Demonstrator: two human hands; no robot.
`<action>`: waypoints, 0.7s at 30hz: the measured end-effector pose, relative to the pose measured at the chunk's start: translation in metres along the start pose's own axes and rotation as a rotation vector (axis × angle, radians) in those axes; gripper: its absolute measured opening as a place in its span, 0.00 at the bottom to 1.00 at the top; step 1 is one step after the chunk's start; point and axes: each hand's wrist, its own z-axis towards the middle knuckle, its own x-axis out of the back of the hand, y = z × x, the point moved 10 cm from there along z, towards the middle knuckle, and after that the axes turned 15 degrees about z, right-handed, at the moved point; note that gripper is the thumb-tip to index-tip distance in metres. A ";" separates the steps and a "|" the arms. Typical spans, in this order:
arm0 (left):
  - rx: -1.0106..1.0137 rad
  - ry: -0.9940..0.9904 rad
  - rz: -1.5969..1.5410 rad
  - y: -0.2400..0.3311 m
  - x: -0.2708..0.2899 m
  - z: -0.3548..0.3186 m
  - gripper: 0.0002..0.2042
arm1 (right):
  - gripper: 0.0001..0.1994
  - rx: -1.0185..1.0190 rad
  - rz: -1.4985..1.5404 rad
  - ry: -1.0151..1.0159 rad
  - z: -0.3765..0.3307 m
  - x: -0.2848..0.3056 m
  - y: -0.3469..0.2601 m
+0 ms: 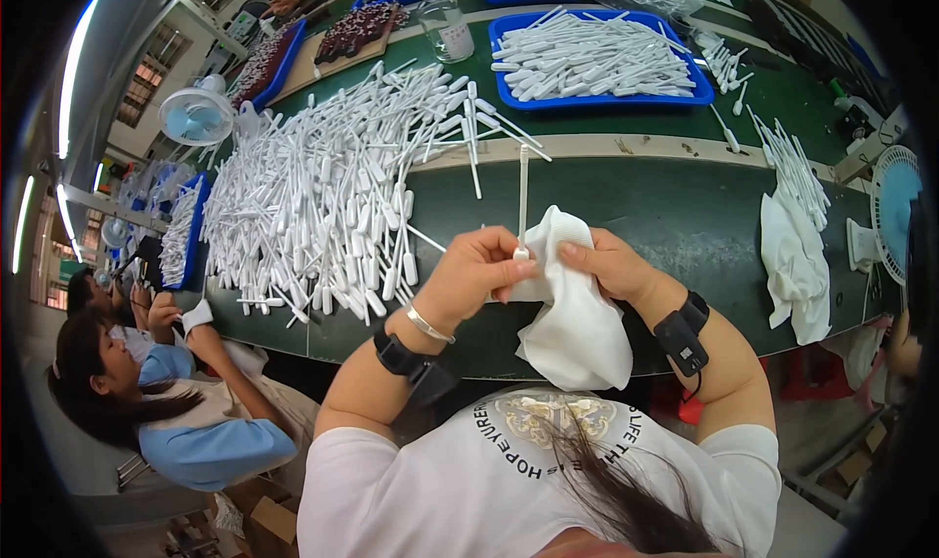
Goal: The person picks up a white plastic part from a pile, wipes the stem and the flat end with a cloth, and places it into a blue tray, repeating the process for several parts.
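Fingers of the left hand (476,269) pinch the bulb end of a white plastic pipette (523,198), which stands almost upright with its thin tip pointing away toward the blue tray (599,99). The right hand (611,265) grips a white cloth (572,313) pressed against the bulb. Just left lies a large pile of pipettes (333,186) on the green table (665,216).

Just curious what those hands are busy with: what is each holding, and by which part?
Left hand pinches a thin white plastic pipette at its lower end; right hand holds a white cloth by its upper edge.
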 end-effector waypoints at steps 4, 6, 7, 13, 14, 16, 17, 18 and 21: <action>0.022 -0.021 -0.167 -0.015 -0.009 0.006 0.04 | 0.17 0.038 0.032 0.006 0.001 0.002 -0.003; 0.043 -0.024 -0.186 -0.020 -0.009 0.011 0.05 | 0.19 0.108 0.077 0.108 0.001 0.017 -0.009; 0.052 -0.002 -0.183 -0.023 -0.006 0.013 0.05 | 0.20 0.143 0.100 0.158 0.001 0.023 -0.012; 0.046 0.072 -0.124 -0.035 0.005 0.016 0.06 | 0.18 0.177 0.254 0.151 -0.001 0.014 -0.020; 0.047 0.073 -0.132 -0.036 0.005 0.017 0.06 | 0.17 0.191 0.298 0.124 -0.002 0.009 -0.021; 0.071 0.091 -0.080 -0.039 0.008 0.019 0.05 | 0.17 0.199 0.339 0.100 -0.001 0.006 -0.018; 0.083 0.100 -0.053 -0.041 0.008 0.018 0.05 | 0.16 0.134 0.208 0.149 0.001 0.012 -0.008; 0.083 0.097 -0.057 -0.041 0.004 0.018 0.05 | 0.15 0.073 0.077 0.199 0.002 0.018 0.000; -0.027 0.205 0.333 -0.023 -0.003 0.013 0.06 | 0.13 0.205 -0.302 0.230 -0.003 0.011 -0.007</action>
